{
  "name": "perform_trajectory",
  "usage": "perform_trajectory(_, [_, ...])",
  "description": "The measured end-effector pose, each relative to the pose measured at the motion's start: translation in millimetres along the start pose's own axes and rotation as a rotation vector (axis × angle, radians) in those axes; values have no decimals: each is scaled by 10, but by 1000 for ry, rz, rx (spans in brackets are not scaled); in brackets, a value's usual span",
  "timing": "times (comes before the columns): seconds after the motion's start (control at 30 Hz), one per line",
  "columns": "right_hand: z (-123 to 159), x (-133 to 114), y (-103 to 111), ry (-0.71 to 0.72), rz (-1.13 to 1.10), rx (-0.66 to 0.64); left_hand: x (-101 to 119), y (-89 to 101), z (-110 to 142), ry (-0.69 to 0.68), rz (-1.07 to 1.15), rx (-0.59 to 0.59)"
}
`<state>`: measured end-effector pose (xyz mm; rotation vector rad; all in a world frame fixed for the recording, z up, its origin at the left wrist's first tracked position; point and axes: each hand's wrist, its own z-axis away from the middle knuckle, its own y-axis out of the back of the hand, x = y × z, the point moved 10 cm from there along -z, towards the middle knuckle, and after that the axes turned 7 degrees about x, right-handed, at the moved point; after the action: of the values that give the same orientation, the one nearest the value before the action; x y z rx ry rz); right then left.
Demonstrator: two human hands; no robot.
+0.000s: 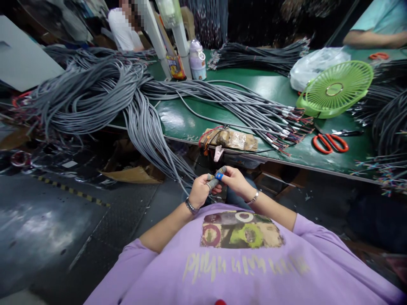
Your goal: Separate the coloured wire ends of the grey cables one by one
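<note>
In front of my chest, my left hand (201, 189) and my right hand (235, 181) meet with bent, closed fingers. Grey coverings wrap several fingertips, and a blue band (219, 176) shows at the right thumb. What is pinched between them is small and mostly hidden by the fingers. Grey cables (152, 135) hang off the table edge and run down to my left hand, some passing behind it. Just beyond the hands, a taped wooden block (237, 140) with wires sits at the table's edge, a pale pink piece (218, 153) hanging from it.
On the green table (178, 120) lie orange-handled scissors (330, 143), a green fan (335, 89), a plastic bag (314, 67), a bottle (197, 61) and dark cable bundles (260, 57). A large grey cable coil (92, 93) fills the left. Two people are across the table.
</note>
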<state>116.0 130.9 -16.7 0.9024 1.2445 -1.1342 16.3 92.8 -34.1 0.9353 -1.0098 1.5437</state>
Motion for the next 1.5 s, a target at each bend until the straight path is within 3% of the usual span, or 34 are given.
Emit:
perform_trajectory(0.17, [21, 90, -5, -81, -152, 75, -7, 41, -2, -37, 82, 86])
perform_trajectory(0.5, [3, 129, -4, -136, -235, 87, 1, 86, -1, -34, 157, 138])
perform_trajectory(0.63, [-3, 228, -77, -246, -345, 43, 12, 30, 4, -30, 154, 63])
perform_trajectory(0.77, [6, 209, -156, -268, -398, -42, -2, -73, 33, 23, 147, -73])
perform_trajectory(1.07, [124, 393, -315, -514, -501, -213, -60, -75, 50, 33, 86, -133])
perform_trajectory(1.27, [68, 353, -148, -446, -460, -82, -23, 10, 40, -3, 111, -30])
perform_trajectory(1.5, [77, 126, -44, -189, -161, -24, -7, 64, 31, -42, 96, 30])
